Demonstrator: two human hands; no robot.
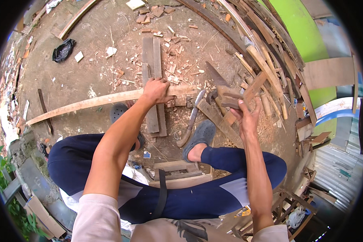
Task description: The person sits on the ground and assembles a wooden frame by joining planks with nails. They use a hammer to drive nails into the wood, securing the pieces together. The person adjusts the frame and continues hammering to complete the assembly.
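My left hand (157, 91) is closed over a long, pale wooden strip (88, 102), pressing it down across several short boards (152, 117) on the ground. The strip runs far out to the left, and its right end passes just beyond my fingers. To the right, my right hand (248, 117) pinches the wooden handle of a handsaw (220, 80), with thumb and fingers at the grip's near end. The saw's dark, tapering blade points away and to the left. Between my feet lies a machete (192, 117) with a curved wooden handle, touched by neither hand.
Wood chips (175, 74) litter the dirt beyond the boards. A pile of long timber (266, 52) curves along the right, beside a green panel (298, 32). A black plastic bag (63, 50) lies far left. My clog-covered foot (200, 137) is close to the machete.
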